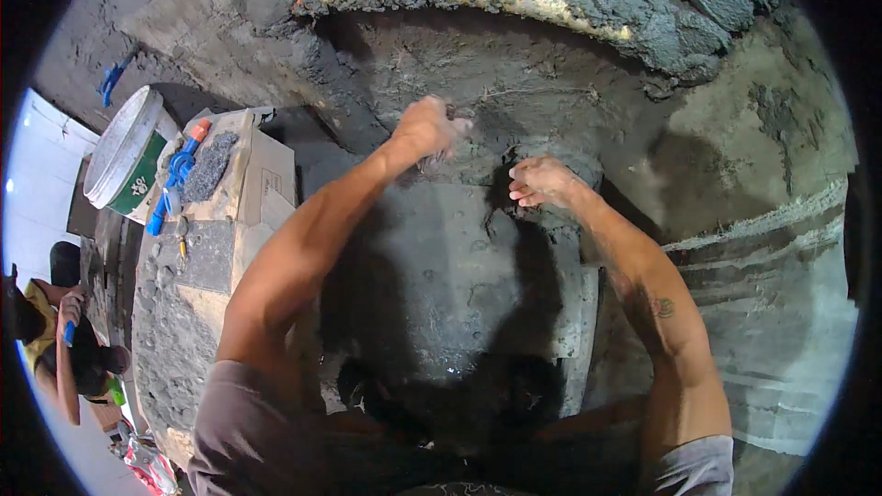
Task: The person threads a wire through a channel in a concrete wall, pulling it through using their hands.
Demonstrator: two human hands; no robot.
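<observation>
My left hand reaches to the lower part of a rough grey mortar surface; its fingers are blurred, so I cannot tell what, if anything, they hold. My right hand is lower and to the right, fingers loosely bent and apart, with nothing visible in them, beside a dark crumbly patch at the edge of a grey, dusty board. Above both hands runs a thick ridge of wet mortar with a pale yellowish strip along it. Shadows fall across the board between my forearms.
At left, a white-and-green bucket stands by a mortar-splattered cardboard-topped block carrying a coiled blue hose and grey lump. A co-worker at far left holds a blue tool. A streaked sloping surface lies right.
</observation>
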